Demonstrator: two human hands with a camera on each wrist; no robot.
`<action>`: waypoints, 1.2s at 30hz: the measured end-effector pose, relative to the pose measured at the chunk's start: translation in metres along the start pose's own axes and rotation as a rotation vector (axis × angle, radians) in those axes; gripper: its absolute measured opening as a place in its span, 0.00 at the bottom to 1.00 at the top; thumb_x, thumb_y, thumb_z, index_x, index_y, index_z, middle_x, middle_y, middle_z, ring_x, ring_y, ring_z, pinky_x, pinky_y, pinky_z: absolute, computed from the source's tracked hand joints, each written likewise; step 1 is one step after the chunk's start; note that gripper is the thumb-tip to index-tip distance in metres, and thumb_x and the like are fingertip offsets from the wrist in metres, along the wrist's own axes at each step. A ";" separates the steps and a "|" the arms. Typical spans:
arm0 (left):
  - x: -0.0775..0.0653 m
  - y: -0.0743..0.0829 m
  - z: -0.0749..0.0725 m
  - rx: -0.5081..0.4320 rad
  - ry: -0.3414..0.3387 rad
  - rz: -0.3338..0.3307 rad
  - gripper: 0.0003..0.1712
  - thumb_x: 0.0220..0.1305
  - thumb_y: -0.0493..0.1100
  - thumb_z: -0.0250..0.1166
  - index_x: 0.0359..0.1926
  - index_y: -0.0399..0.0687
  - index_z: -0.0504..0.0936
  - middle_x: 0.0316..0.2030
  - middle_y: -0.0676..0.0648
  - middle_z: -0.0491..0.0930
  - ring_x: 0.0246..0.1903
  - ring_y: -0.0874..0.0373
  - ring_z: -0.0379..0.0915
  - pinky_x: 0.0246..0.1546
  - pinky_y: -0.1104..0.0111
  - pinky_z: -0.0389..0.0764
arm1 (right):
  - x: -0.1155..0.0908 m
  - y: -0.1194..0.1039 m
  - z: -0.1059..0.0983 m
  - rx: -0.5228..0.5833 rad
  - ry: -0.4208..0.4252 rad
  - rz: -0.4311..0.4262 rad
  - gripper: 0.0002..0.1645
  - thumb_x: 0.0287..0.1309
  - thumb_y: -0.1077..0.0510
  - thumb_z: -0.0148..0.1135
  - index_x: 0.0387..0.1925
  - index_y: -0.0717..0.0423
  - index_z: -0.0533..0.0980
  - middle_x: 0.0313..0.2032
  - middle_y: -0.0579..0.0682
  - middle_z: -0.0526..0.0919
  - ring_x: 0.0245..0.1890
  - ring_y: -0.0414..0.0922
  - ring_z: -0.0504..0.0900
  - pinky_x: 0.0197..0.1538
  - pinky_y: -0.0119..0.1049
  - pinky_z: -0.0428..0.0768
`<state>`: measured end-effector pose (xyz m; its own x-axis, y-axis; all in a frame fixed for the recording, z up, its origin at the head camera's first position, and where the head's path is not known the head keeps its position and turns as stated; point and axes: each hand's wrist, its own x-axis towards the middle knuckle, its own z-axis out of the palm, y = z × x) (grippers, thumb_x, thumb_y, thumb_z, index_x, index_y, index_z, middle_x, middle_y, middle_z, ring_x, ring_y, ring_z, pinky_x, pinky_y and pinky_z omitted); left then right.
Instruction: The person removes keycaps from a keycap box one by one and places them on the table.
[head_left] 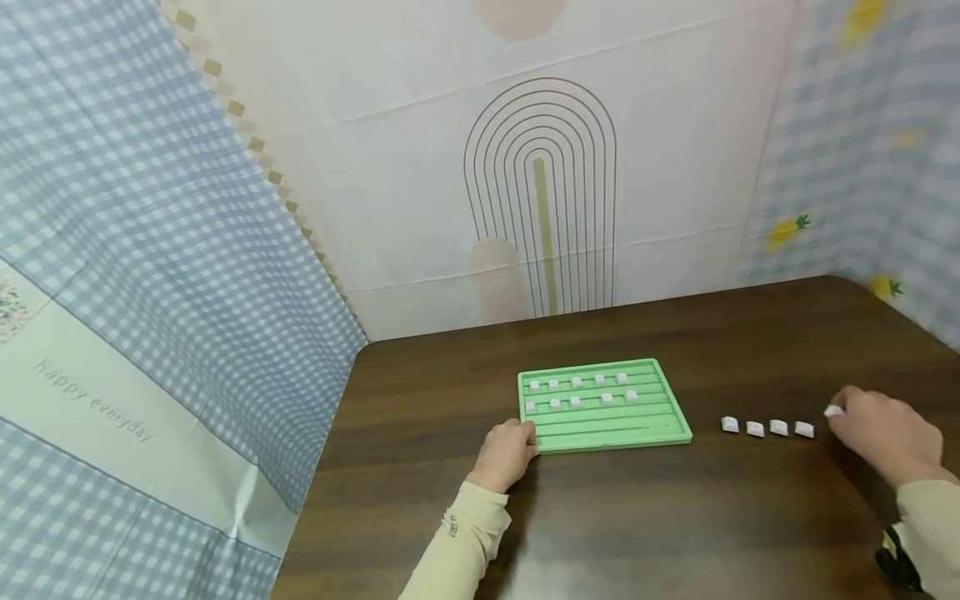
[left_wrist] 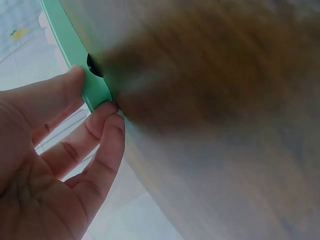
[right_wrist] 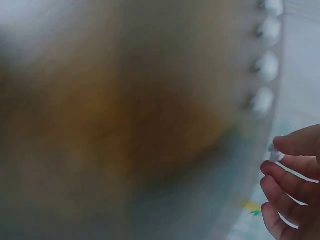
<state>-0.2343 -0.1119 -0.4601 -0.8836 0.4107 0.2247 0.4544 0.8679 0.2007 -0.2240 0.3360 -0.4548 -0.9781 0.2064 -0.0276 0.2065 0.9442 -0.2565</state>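
A light green tray (head_left: 592,435) with raised ridges lies on the table, and small white keycaps (head_left: 576,382) sit in its two far rows. My left hand (head_left: 504,457) holds the tray's near left corner. In the left wrist view the thumb (left_wrist: 57,95) is on one side of the tray edge and the fingertips are at the corner. Over to the right, my right hand (head_left: 888,433) pinches one white keycap (right_wrist: 275,153) between thumb and fingers. Several loose keycaps (head_left: 778,427) stand in a line between that hand and the tray.
The dark brown wooden table (head_left: 637,525) reaches back to a wall hung with printed cloth (head_left: 405,192). Blue checked cloth (head_left: 150,200) hangs along the left side, and more hangs at the right. Something dark (head_left: 896,567) shows by the right sleeve.
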 end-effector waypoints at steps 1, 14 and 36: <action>-0.001 -0.001 -0.001 0.002 0.002 -0.003 0.09 0.51 0.40 0.67 0.23 0.46 0.75 0.21 0.49 0.74 0.22 0.57 0.70 0.21 0.72 0.70 | 0.000 0.004 0.003 -0.006 -0.026 0.016 0.16 0.56 0.61 0.50 0.40 0.74 0.69 0.37 0.74 0.74 0.30 0.64 0.74 0.29 0.58 0.71; 0.000 0.000 -0.004 0.009 0.023 0.011 0.08 0.50 0.40 0.68 0.23 0.45 0.76 0.21 0.48 0.75 0.22 0.57 0.71 0.21 0.71 0.72 | 0.004 -0.005 0.004 0.035 -0.029 -0.047 0.28 0.51 0.60 0.59 0.50 0.74 0.64 0.47 0.78 0.67 0.41 0.73 0.67 0.34 0.65 0.69; -0.003 -0.001 -0.002 0.020 0.026 0.029 0.08 0.51 0.40 0.68 0.23 0.47 0.75 0.22 0.49 0.75 0.22 0.59 0.70 0.23 0.73 0.71 | 0.023 -0.187 0.066 0.067 0.101 -0.658 0.11 0.57 0.66 0.54 0.41 0.64 0.77 0.40 0.62 0.79 0.39 0.55 0.78 0.38 0.49 0.80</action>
<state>-0.2323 -0.1147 -0.4595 -0.8665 0.4290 0.2551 0.4777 0.8610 0.1748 -0.2871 0.1475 -0.4711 -0.8915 -0.3810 0.2451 -0.4377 0.8640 -0.2488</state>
